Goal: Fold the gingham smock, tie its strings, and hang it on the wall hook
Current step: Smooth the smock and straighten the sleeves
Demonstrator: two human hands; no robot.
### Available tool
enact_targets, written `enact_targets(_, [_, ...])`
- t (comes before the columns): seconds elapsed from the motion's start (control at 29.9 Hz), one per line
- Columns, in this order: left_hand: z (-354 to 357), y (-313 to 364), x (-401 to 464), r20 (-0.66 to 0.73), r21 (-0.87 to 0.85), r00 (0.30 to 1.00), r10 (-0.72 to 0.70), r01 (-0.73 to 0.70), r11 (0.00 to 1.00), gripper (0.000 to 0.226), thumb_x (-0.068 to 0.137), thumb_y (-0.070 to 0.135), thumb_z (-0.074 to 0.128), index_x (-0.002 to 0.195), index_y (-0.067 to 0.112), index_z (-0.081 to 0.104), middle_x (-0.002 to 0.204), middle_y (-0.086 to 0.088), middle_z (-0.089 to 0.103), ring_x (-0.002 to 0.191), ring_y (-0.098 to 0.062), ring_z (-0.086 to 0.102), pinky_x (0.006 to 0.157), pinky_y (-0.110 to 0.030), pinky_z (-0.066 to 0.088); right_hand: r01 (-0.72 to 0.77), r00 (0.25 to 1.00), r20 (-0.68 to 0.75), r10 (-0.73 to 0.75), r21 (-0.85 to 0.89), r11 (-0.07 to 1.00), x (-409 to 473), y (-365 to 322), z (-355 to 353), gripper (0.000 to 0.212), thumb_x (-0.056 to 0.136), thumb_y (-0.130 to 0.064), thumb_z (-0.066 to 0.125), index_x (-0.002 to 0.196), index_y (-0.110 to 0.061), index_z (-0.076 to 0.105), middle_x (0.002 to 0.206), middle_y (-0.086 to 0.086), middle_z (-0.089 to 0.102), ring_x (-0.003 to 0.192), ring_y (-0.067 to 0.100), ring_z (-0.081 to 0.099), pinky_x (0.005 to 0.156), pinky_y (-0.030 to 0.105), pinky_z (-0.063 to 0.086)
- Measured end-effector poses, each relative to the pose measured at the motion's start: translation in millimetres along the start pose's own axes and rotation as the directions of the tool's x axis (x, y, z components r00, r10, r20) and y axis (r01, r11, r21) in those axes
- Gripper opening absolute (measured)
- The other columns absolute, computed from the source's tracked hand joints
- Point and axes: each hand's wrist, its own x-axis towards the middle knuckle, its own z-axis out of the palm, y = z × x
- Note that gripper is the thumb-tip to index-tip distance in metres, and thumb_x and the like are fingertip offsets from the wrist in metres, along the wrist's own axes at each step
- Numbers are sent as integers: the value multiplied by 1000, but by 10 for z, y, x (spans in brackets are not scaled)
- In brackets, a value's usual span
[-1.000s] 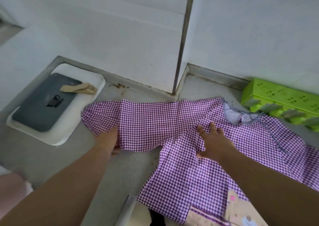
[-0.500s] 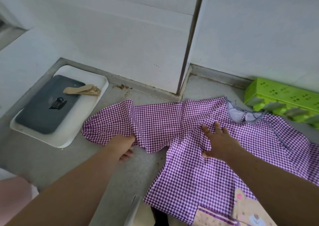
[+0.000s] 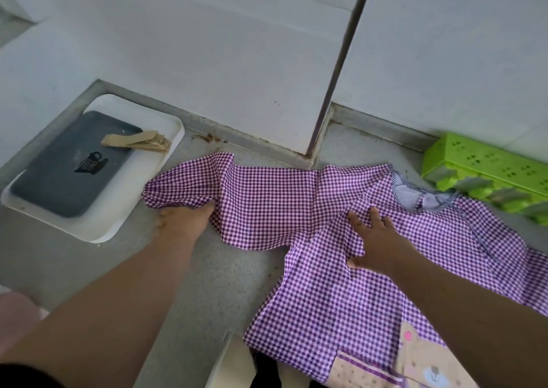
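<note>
A: Start at your fingers. What did your left hand (image 3: 181,220) have?

B: Its fingers were curled into the gingham sleeve (image 3: 207,186), bunching the cloth near the cuff. I'd judge you gripped it there so the sleeve could be carried across onto the body in one fold.

A: And your right hand (image 3: 376,243)?

B: Flat, fingers spread and straight, pressing the smock (image 3: 341,298) just below the collar (image 3: 415,196). That looked like an anchor, so the body would not slide while the sleeve moved.

A: Where did the smock lie?

B: Spread on the grey counter (image 3: 222,284), its sleeve reaching toward the back left, where its cuff touched the white tray (image 3: 98,233). The collar sat near the back edge, just beside the green plastic rack (image 3: 480,165). The hem with the bear patch (image 3: 430,364) hung at the front edge.

A: Strings or a hook?

B: Neither showed, and no tie was made yet.
</note>
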Motion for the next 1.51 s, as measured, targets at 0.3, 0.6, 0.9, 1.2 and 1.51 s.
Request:
enact_targets(0.3, [-75,371,-426,42,-46,996,73,-71,996,76,98,56,56,160,16,37,158,-17,43,139,-41,47,113,-53,40,-5,1000,-1,5,-11,1000,-3,4,-25,127,78,-65,76,156,-48,-23,169,10,-27,157,41,-12,119,67,22])
enact_targets(0.6, [-771,488,-301,-99,-198,990,96,-114,973,48,95,14,75,140,7,59,135,-20,62,125,-39,60,111,-53,49,10,1000,-26,-11,-37,999,-62,-10,-40,125,77,-75,70,156,-48,-23,170,6,-25,158,38,-10,115,70,28])
enact_targets(0.9, [-893,600,-883,-144,-618,987,68,-144,773,52,109,33,40,140,-4,58,143,-30,58,132,-49,55,107,-54,46,28,996,-78,-31,-40,999,-148,26,-62,124,73,-83,65,158,-47,-17,171,1,-20,159,35,-4,110,70,37])
enact_targets(1.2, [-760,1128,-1633,-198,-650,923,330,-375,661,53,113,34,41,156,4,43,160,-12,46,145,-28,44,103,-24,28,-186,952,-225,207,109,976,-227,311,-20,100,81,-84,53,161,-36,19,173,4,7,156,32,17,105,59,46])
enact_targets(1.51, [-586,1481,-2181,-357,-482,725,589,-683,549,37,112,30,47,135,4,60,114,8,53,107,-13,54,86,-15,42,-114,978,-152,144,189,975,-185,594,54,92,90,-71,55,162,-36,12,174,2,6,158,30,16,112,59,43])
